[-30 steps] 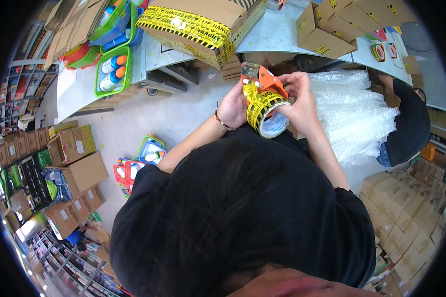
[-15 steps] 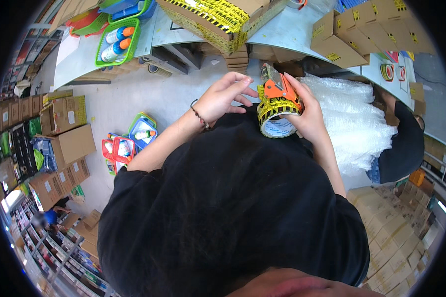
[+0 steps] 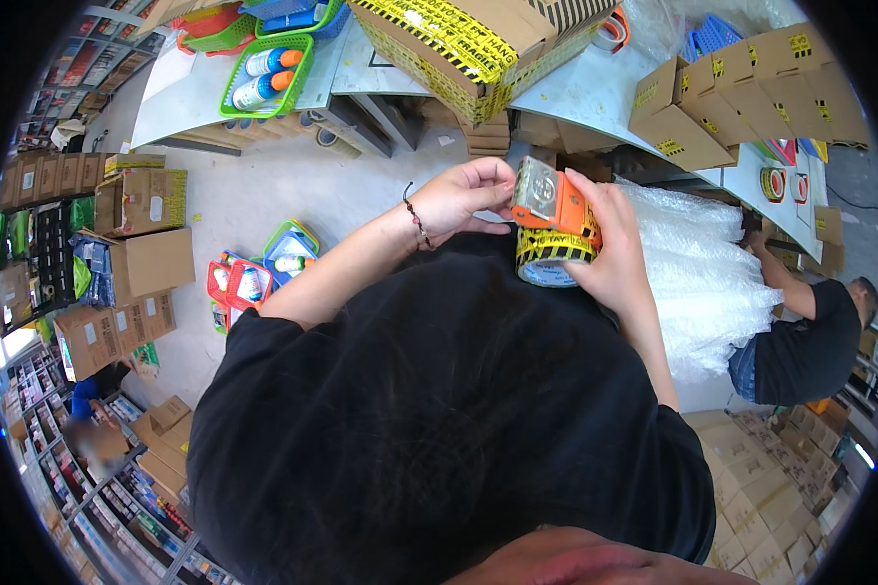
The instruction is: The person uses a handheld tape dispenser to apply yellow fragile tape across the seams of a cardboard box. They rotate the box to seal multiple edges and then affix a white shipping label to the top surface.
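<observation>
My right hand (image 3: 615, 249) grips an orange tape dispenser (image 3: 566, 210) with a clear-looking front piece and a roll of yellow-and-black printed tape (image 3: 546, 244), held in front of my dark shirt. My left hand (image 3: 463, 200), with a beaded bracelet on the wrist, is at the dispenser's front edge. Its upper fingers are bent and closed there, a lower one sticks out; what they pinch is too small to make out. Just right of my right hand lies a big mass of bubble wrap (image 3: 688, 263).
Ahead, a worktable (image 3: 361, 76) bears a taped carton (image 3: 478, 93), a green basket (image 3: 221, 102) of bottles and folded cartons (image 3: 683, 127). Colourful baskets (image 3: 222, 275) sit on the floor; cartons (image 3: 146, 263) stack leftward. A co-worker (image 3: 800, 346) bends at the right, another (image 3: 88, 409) lower left.
My left hand left the dispenser, fingers apart, and has since returned to its front with fingers bent. The dispenser has turned in my right hand. The right-hand co-worker has moved down, arm now showing.
</observation>
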Demonstrator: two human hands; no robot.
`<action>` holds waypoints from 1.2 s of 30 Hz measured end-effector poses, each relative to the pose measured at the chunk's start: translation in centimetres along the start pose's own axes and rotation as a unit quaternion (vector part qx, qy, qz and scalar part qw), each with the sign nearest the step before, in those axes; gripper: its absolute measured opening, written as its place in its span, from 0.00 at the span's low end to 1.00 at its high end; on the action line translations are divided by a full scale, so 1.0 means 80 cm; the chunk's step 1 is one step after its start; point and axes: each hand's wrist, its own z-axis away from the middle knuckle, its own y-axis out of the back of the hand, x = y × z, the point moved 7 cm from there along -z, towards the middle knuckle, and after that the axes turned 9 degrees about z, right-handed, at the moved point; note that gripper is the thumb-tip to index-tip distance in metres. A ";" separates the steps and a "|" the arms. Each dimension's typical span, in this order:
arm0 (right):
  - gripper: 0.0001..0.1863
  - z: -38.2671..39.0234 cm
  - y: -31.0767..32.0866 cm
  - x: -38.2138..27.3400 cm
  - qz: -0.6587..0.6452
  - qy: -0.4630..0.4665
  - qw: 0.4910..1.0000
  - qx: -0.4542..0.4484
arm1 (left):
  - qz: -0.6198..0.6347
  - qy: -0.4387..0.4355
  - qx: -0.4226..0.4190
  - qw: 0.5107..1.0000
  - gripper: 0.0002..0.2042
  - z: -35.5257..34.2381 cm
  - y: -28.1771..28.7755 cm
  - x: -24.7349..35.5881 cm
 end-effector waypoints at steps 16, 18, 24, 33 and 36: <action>0.48 0.015 -0.001 -0.007 0.004 0.026 0.999 0.031 | -0.040 0.057 0.008 0.998 0.08 0.010 0.008 -0.024; 0.48 0.017 0.000 -0.004 -0.009 0.021 0.999 0.039 | -0.029 0.063 0.026 0.997 0.09 0.012 0.009 -0.025; 0.49 0.019 0.002 -0.019 0.045 0.070 0.995 0.057 | 0.040 0.058 0.100 0.992 0.08 0.012 0.007 -0.033; 0.48 0.027 0.004 -0.046 0.170 0.130 0.976 0.050 | -0.005 0.008 0.115 0.993 0.03 0.007 0.028 -0.032; 0.50 0.024 -0.009 -0.033 0.106 0.086 0.990 0.025 | 0.006 0.041 0.123 0.992 0.03 0.003 0.037 -0.042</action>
